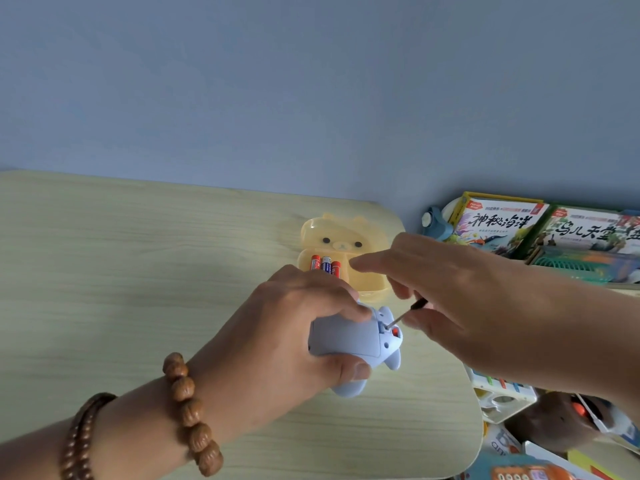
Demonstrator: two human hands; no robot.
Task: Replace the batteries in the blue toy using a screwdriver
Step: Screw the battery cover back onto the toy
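My left hand (298, 327) grips the blue toy (349, 341) above the wooden table (138, 271), its flat underside turned up toward me. My right hand (450, 299) pinches a small screwdriver (401, 317) with a dark handle. The thin metal shaft slants down-left, and its tip rests at the battery cover near the toy's right end. Behind my hands lies a yellow bear-shaped case (346, 237), open, with three batteries (325, 265) in red and blue wrappers side by side in it.
Children's books (498, 223) and a green basket (581, 265) stand on a shelf to the right. Below the table's right edge lie more toys and boxes (502, 400). A plain blue wall rises behind the table. My left wrist wears brown bead bracelets (190, 414).
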